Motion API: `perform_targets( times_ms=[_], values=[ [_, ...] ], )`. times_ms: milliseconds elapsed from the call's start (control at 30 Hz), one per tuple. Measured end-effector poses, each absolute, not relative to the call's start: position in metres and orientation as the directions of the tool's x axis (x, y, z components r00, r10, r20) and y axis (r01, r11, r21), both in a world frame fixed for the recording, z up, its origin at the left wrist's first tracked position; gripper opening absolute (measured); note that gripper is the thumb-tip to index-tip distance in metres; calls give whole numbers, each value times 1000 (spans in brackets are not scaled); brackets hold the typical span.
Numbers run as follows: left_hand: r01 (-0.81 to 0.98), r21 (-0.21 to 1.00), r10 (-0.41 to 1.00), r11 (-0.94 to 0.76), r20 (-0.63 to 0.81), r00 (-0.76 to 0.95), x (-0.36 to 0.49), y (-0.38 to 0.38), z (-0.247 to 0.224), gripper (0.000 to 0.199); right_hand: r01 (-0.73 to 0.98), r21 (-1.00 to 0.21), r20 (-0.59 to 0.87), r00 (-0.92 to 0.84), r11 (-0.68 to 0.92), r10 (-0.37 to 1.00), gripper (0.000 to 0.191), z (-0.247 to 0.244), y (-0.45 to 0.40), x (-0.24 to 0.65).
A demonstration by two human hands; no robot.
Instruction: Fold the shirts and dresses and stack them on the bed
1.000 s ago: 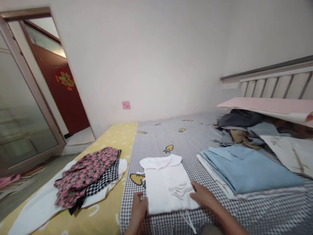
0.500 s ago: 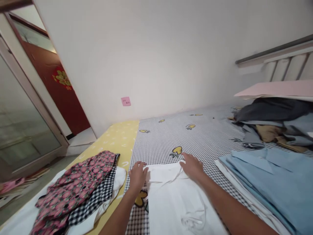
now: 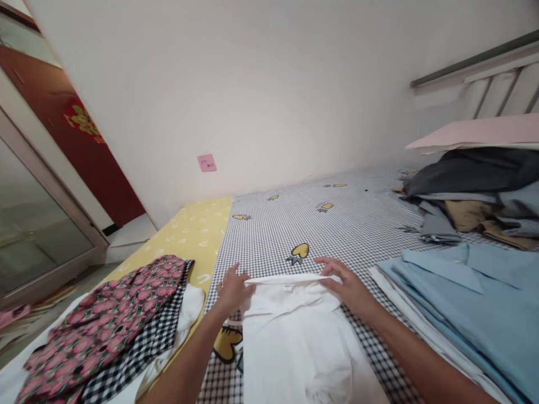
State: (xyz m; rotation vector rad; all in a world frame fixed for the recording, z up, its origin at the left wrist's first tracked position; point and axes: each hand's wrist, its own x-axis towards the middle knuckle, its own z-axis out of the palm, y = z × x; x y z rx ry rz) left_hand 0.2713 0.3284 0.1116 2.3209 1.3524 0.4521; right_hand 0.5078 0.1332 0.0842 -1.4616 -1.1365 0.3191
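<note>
A white garment [image 3: 295, 336] lies on the checked bedsheet in the lower middle, its far edge raised slightly and a small label showing near it. My left hand [image 3: 234, 289] pinches the left end of that edge between thumb and fingers. At the right end, my right hand [image 3: 343, 280] grips the same edge, thumb below and index finger above. The garment is stretched straight between the two hands, and its near part is bunched at the lower right.
Floral and checked clothes [image 3: 109, 314] are piled on the left. Folded blue shirts [image 3: 471, 308] lie at right, with dark and brown clothes [image 3: 471, 185] behind under a pink sheet [image 3: 484, 132]. A wall [image 3: 269, 95] closes the back.
Both hands have taken the far edge and pulled it straighter, lifting it a little so that the label shows. My right hand has moved slightly right. The view has shifted a little.
</note>
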Motion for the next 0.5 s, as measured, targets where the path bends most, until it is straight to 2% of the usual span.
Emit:
perform_targets(
  times_ms=[100,167,233,300,333,400,467,500],
  values=[
    [605,574,802,-553,168,573,252,308,150,1,102,-981,192,430,164,882,32,97,108,504],
    [424,714,697,-558,127,705,231,285,180,9,-14,-994,94,331,104,939,38,112,88,501],
    [348,830,521,-436,-82,850,210,261,205,18,-8,-999,47,165,49,985,41,127,67,501],
    [408,844,336,-348,-294,895,197,244,217,22,35,-999,8,14,8,1000,43,139,55,502],
    [432,850,293,-301,-349,890,195,241,216,24,38,-999,-12,-18,-11,1000,43,141,55,502],
    [420,902,368,-98,-359,858,203,246,200,29,-15,-997,-73,39,-73,997,43,136,68,504],
    [281,936,593,214,-353,724,223,263,167,33,-124,-983,-161,223,-136,961,41,119,96,507],
    [240,906,665,349,-420,618,234,273,149,30,-175,-974,-197,363,-141,911,40,108,112,509]
  ],
)
